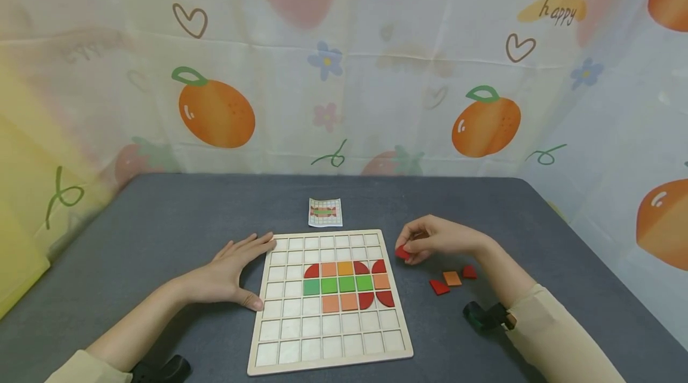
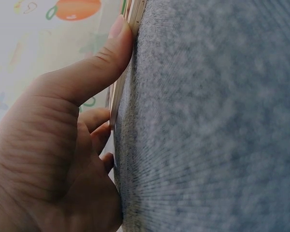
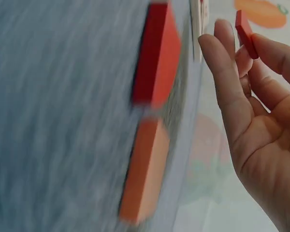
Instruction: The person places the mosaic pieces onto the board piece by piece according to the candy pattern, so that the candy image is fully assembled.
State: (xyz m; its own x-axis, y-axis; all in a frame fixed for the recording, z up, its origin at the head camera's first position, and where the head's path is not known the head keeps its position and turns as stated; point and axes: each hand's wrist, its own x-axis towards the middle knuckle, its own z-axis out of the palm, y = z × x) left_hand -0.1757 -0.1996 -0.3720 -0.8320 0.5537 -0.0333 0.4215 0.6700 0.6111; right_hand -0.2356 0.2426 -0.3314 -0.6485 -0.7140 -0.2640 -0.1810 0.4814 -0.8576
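A wooden grid board (image 1: 290, 361) lies on the table, its middle rows holding red rounded, orange, salmon and green tiles. My left hand (image 1: 223, 272) rests along its left side with fingers spread; the thumb (image 2: 108, 60) and fingertips touch the board's edge. Right of the board, my right hand (image 1: 438, 239) pinches a red tile (image 3: 246, 35) between thumb and fingers, above the table. Nearer me lie a red tile (image 1: 439, 287), an orange square tile (image 1: 452, 278) and another red tile (image 1: 469, 272).
Behind the board lies a small pattern card (image 1: 325, 213) showing a coloured grid. A dark grey cloth covers the table (image 1: 215, 204). A fruit-printed curtain (image 1: 290, 102) hangs at the back and sides.
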